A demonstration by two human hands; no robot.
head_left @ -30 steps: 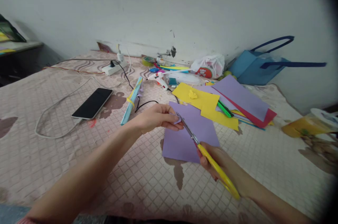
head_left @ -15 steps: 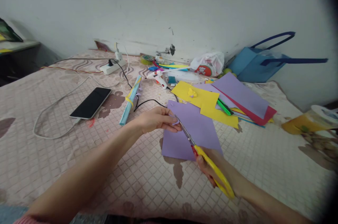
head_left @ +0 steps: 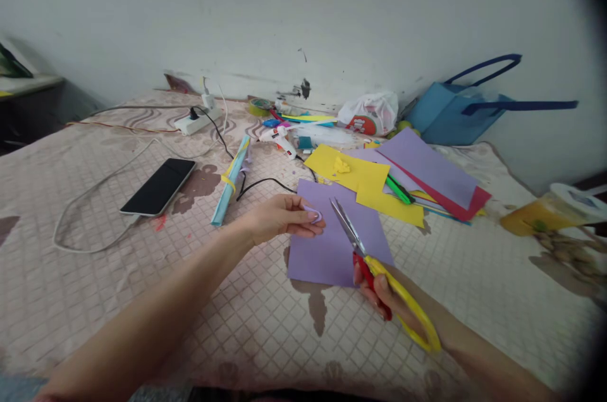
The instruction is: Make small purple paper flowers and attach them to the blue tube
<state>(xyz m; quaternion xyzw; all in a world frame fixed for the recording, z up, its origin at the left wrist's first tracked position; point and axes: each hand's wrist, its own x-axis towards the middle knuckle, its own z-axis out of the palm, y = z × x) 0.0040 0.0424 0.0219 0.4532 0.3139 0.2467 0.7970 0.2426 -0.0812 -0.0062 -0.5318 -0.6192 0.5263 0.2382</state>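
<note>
My left hand (head_left: 284, 219) pinches a small curled piece of purple paper (head_left: 313, 213) between thumb and fingers. It hovers over the left part of a purple paper sheet (head_left: 322, 256) lying on the table. Wrapped round the yellow and red handles, my right hand (head_left: 384, 291) grips a pair of scissors (head_left: 348, 227). The blades are slightly parted, point away from me, and stand a little to the right of the left hand, apart from the piece. Left of the hands lies a light blue folded paper strip (head_left: 230, 184) with a yellow band and small purple bits.
A phone (head_left: 159, 187) on a cable lies at left, near a power strip (head_left: 198, 121). Behind the hands is a white glue gun (head_left: 279, 140). Yellow paper (head_left: 370, 174) and a green cutter (head_left: 399, 189) lie right. A tilted cup (head_left: 545, 212) and blue bag (head_left: 459, 114) stand farther right.
The scissors have drawn back to the right, away from the purple piece, and their blades have parted. My left hand has stayed nearly in place. The view has shifted slightly.
</note>
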